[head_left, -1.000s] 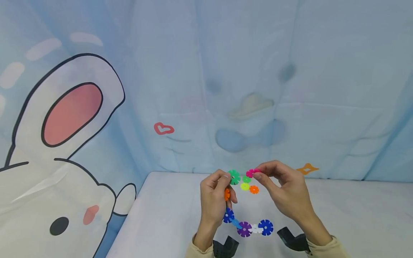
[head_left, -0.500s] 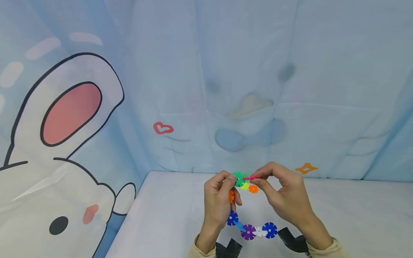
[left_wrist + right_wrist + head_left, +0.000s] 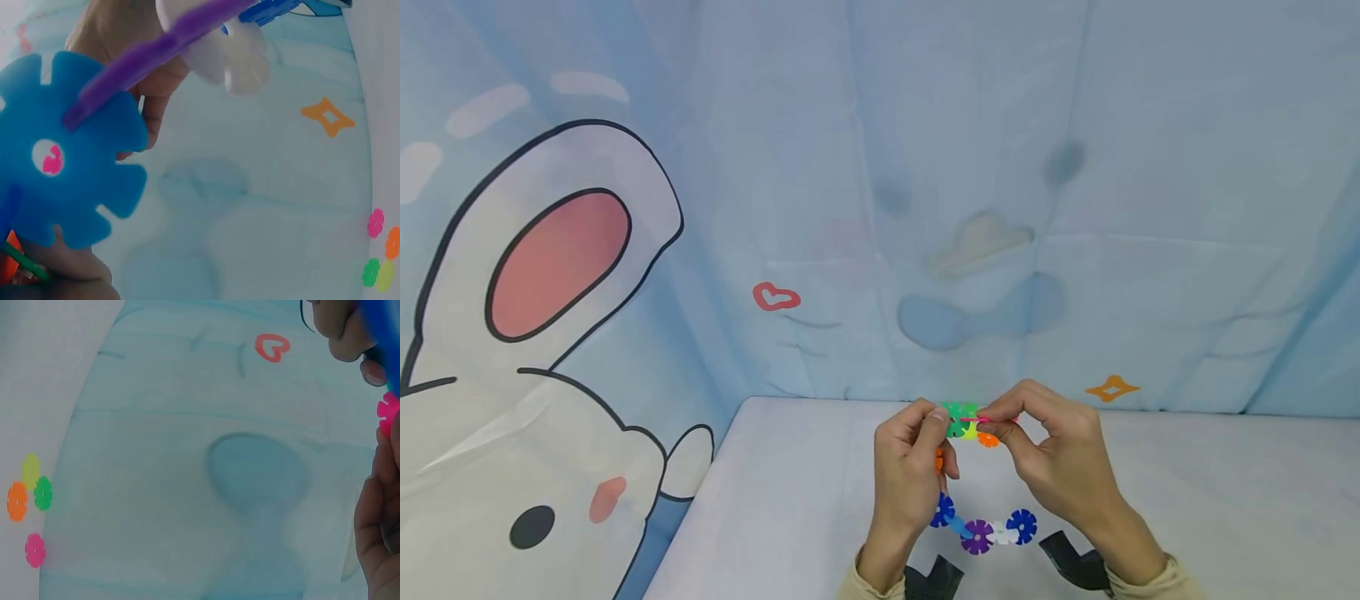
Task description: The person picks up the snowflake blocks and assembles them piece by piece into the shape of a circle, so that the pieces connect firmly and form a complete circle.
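Note:
My left hand (image 3: 910,471) pinches a green notched snowflake disc (image 3: 954,422), the end piece of a linked chain. Below that hand the chain hangs in a curve: orange, dark blue, light blue, a purple disc (image 3: 977,537), white and a dark blue disc (image 3: 1022,527). Thumb and fingers of my right hand (image 3: 1063,462) hold a pink snowflake disc (image 3: 976,419) edge-on at the green one. Whether their slots interlock is hidden. Close up in the left wrist view are the light blue disc (image 3: 81,150) and the edge of the purple disc (image 3: 156,56).
Loose discs lie on the white table (image 3: 805,492) near its back edge: pink (image 3: 375,222), orange (image 3: 392,242), green (image 3: 370,272) and yellow-green (image 3: 384,275). A printed blue curtain (image 3: 865,167) rises behind. Black mounts (image 3: 1077,563) sit at both wrists.
The pink disc turned from face-on to edge-on and moved left and down to the green disc. My left hand shifted slightly right with the chain, whose hanging end swung.

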Tool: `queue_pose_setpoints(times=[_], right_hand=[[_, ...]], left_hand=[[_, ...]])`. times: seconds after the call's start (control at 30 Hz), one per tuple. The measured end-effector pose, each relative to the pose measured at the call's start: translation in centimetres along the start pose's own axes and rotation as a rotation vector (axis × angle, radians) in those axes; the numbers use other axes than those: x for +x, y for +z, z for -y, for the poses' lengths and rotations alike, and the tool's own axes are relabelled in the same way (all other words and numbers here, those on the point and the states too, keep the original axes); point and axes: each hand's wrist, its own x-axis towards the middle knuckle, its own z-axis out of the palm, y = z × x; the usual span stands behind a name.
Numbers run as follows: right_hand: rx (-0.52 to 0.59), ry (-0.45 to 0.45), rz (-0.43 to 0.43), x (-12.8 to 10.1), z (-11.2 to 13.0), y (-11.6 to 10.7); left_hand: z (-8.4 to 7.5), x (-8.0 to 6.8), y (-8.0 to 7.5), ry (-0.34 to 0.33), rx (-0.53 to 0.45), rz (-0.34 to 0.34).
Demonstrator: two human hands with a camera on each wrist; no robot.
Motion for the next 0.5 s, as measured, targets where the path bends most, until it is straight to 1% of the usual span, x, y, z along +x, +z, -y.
queue_pose_setpoints(times=[0.17,0.27,0.33,0.4,0.5], right_hand=[[-0.017,-0.014,0.003,-0.1,-0.4,0.2],[-0.038,0.015,0.056,-0.2,-0.9,0.1],[-0.067,0.066,0.110,-0.4,-1.6,0.1],[-0.113,0.146,0.177,-0.7,-2.9,0.1],[-0.221,0.278,0.334,-2.0,-5.4,0.8]], left_hand=[[0.3,0.1,-0.2,0.007,-0.009,0.028],[0.8,0.4,-0.6,0.013,-0.046,0.021],[1.2,0.6,-0.8,0.012,-0.075,-0.008],[1.5,0.9,-1.1,0.002,-0.105,-0.051],[1.8,1.1,-1.5,-0.014,-0.148,-0.113]])
